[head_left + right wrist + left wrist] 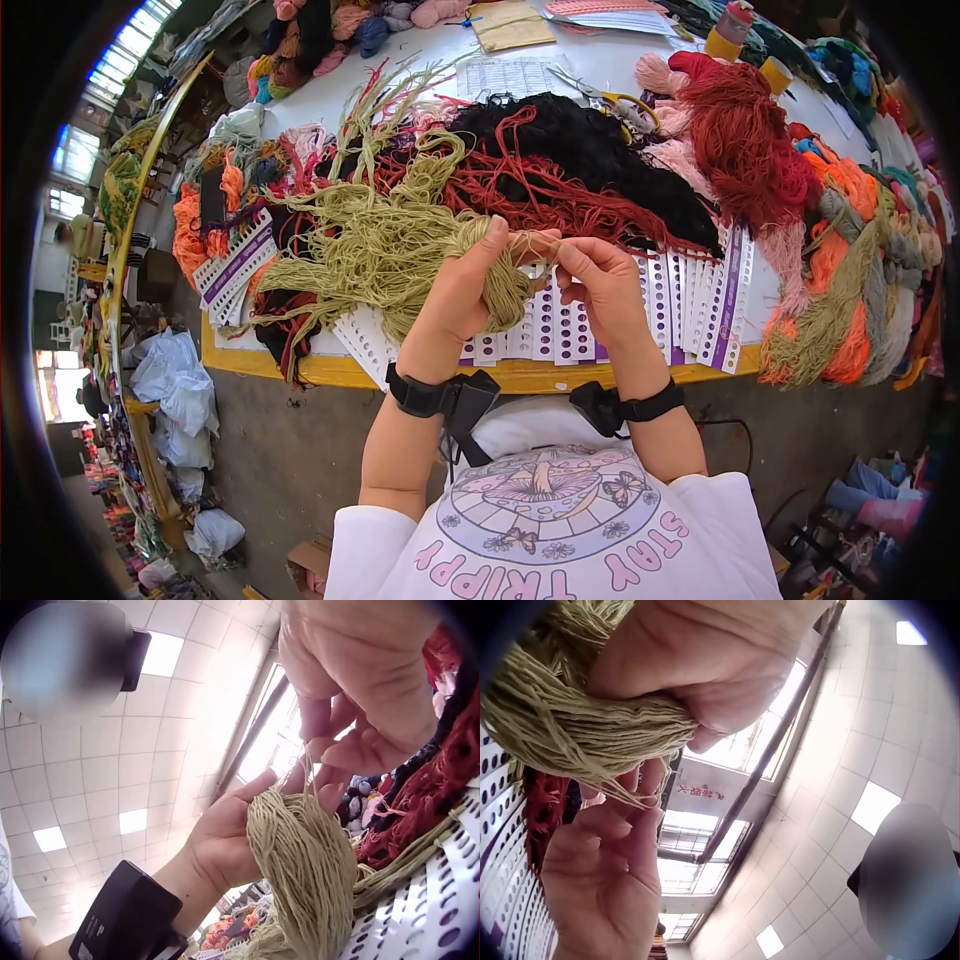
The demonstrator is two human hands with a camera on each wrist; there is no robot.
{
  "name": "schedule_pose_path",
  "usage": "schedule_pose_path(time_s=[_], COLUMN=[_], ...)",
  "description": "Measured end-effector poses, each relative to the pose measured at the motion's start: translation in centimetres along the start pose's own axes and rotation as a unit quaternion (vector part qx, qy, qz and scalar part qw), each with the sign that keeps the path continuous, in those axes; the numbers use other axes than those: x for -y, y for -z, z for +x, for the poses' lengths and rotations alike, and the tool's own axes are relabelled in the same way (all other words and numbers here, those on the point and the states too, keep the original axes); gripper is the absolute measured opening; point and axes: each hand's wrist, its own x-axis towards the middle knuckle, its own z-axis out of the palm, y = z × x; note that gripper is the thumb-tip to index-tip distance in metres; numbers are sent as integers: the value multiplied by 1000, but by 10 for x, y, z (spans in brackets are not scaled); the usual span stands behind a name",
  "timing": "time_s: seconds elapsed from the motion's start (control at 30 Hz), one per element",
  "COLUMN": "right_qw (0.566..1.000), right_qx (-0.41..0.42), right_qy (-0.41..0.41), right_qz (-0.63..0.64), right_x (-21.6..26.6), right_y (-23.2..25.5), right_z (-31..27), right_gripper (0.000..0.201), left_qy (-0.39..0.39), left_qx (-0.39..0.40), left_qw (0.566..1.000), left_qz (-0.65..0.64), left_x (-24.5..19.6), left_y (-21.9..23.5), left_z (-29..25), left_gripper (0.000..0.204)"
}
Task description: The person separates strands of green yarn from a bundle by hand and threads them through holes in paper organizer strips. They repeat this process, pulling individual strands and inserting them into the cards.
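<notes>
My left hand (462,285) grips a thick bundle of olive-green thread (505,295), fingers wrapped round its upper part. Close beside it, my right hand (605,290) pinches a few thin strands drawn from that bundle between thumb and fingertips. The right wrist view has the bundle (300,870) hanging down in a loop below both hands, with the pinched strands (309,769) pulled upward. From the left wrist, strands run from the gripped thread (592,735) to the right fingertips (649,814). A loose heap of the same green thread (360,240) spreads to the left.
White punched cards (570,325) with purple bands line the table's yellow front edge (540,378). Behind lie black thread (560,140) and dark red thread (600,215). Yellow-handled scissors (630,105) rest farther back. More red (735,130) and orange skeins (845,185) lie right.
</notes>
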Motion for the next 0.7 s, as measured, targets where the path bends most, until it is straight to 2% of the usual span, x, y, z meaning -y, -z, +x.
schedule_pose_path(time_s=[0.13, 0.23, 0.33, 0.43, 0.53, 0.63, 0.7], right_qw=[997, 997, 999, 978, 998, 994, 993], right_qx=[3, -7, -22, 18, -46, -6, 15], right_qy=[-2, -19, -38, 77, -19, -35, 3], right_qz=[81, 69, -19, -192, -34, -102, -121], right_x=[-5, -6, 2, -3, -1, 6, -7], right_y=[3, 2, -2, -7, -6, -11, -11], right_z=[1, 1, -1, -1, 1, -1, 1], right_gripper=[15, 16, 16, 18, 17, 16, 17], left_qy=[2, 8, 7, -1, -6, -19, -28], left_qx=[10, 13, -2, -12, 5, -5, -10], left_qw=[999, 999, 999, 999, 1000, 1000, 998], left_qz=[-32, -51, -48, -34, -15, 17, 56], left_x=[3, 6, 8, 10, 10, 15, 20], left_y=[3, 5, 5, 5, 4, 2, 3], left_z=[2, 4, 4, 3, 3, 3, 6], left_gripper=[49, 49, 49, 50, 52, 53, 54])
